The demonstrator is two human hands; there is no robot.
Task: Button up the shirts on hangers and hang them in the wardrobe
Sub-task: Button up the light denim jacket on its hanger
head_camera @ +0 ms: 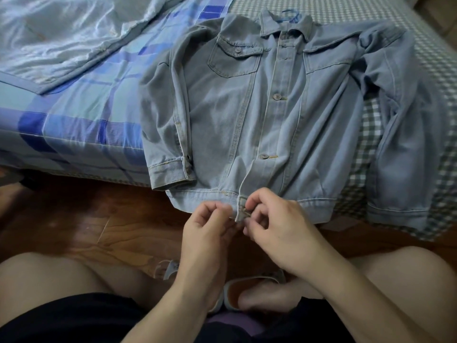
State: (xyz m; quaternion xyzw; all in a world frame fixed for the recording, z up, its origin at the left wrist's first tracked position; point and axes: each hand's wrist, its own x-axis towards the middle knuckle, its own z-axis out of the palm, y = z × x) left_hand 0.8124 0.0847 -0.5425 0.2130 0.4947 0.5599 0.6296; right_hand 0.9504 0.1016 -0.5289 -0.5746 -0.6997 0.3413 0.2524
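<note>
Denim shirt (259, 115): pale washed blue, flap pockets on the chest, metal buttons down the front placket. Two buttons show fastened, one mid-chest (277, 96), one lower (264, 156). A blue hanger hook (290, 14) pokes out past the collar.

It lies flat, front up, on the bed edge (99, 154). Long axis runs 12 to 6: collar at 12, hem at 6, overhanging the wooden floor (86, 219). Sleeves trail down at 9 and 3.

My left hand (210, 229) is curled, fingertips pinching the hem band just left of the placket. My right hand (277, 226) pinches the bottom placket end; a bit of metal shows between those fingertips, whether through the hole I cannot tell.

Checked sheet (371, 11) under the shirt; plaid blue quilt (74, 115) at 9.
</note>
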